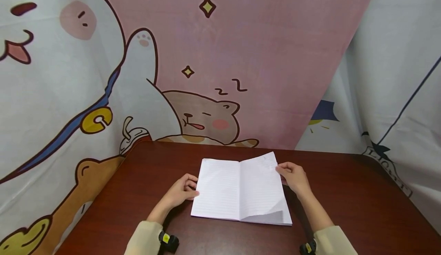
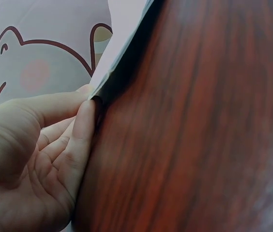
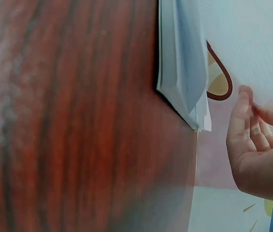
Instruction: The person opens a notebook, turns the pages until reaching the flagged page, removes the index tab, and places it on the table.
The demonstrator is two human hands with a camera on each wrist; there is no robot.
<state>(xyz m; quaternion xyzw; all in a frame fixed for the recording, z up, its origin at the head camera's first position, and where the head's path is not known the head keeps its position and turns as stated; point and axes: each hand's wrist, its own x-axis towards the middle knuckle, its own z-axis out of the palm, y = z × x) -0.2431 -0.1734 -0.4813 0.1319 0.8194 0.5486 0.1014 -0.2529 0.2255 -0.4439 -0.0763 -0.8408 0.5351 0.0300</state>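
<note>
An open notebook (image 1: 220,188) with white, faintly lined pages lies on the brown table. My left hand (image 1: 182,190) pinches its left edge; in the left wrist view the thumb and a finger of that hand (image 2: 54,140) meet at the cover's edge. My right hand (image 1: 295,176) pinches a right-hand page (image 1: 262,182) near its upper outer edge. That page is raised, and its lower corner curls above the pages under it. In the right wrist view, the right hand (image 3: 257,145) is beyond the page stack (image 3: 175,63), thumb and fingertip together on the lifted page.
The dark reddish-brown tabletop (image 1: 220,237) extends around the notebook. A pink and white cartoon cloth (image 1: 268,63) hangs behind the table, with white cloth (image 1: 396,75) on the right. Each wrist wears a small black camera, the left one (image 1: 169,242) beside the sleeve.
</note>
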